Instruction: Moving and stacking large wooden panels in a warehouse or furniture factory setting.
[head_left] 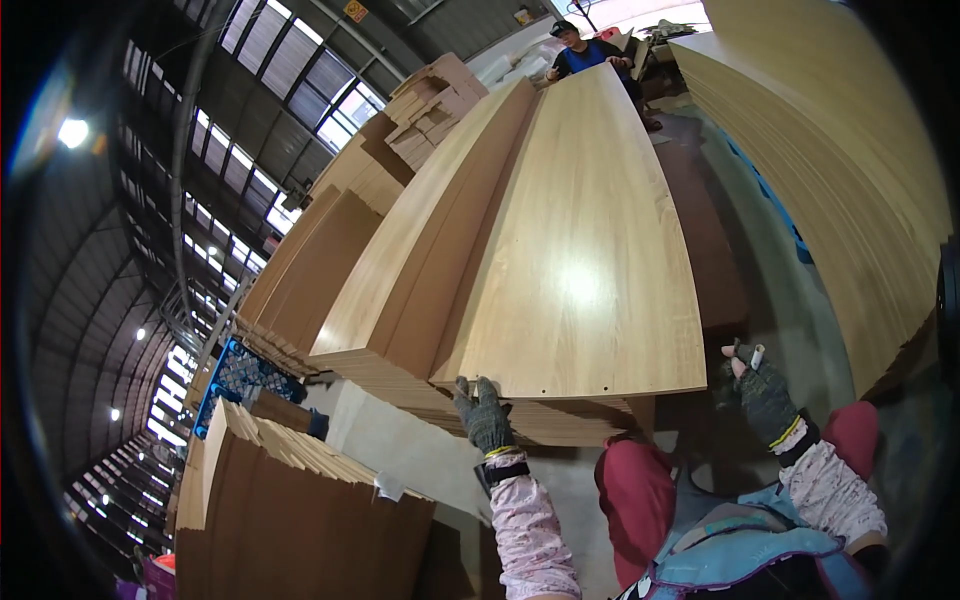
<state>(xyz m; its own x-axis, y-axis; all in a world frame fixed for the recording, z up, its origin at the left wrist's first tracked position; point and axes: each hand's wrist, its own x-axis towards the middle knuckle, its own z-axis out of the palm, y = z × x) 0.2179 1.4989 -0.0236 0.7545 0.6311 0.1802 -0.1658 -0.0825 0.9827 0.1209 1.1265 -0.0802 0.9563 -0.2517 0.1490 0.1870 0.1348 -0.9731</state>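
Note:
My left hand (487, 418), in a dark grey knit glove, is at the near left corner of a long pale wood-grain board (585, 240). Its fingers are stretched out and apart, with the tips touching the board's near edge; anything beneath that edge is hidden. Out to the right of the board, over the floor, my right hand (768, 398) is raised with bare fingertips showing from its grey glove. Its fingers are partly bent around a small whitish cylinder (757, 355), whose kind is unclear. Two small dark holes show along the board's near edge.
A stack of similar boards (400, 265) runs alongside on the left. A co-worker (590, 55) stands at the far end. Tall board stacks rise at the right (850, 190) and lower left (300, 520). A blue pallet (765, 190) edges the right stack.

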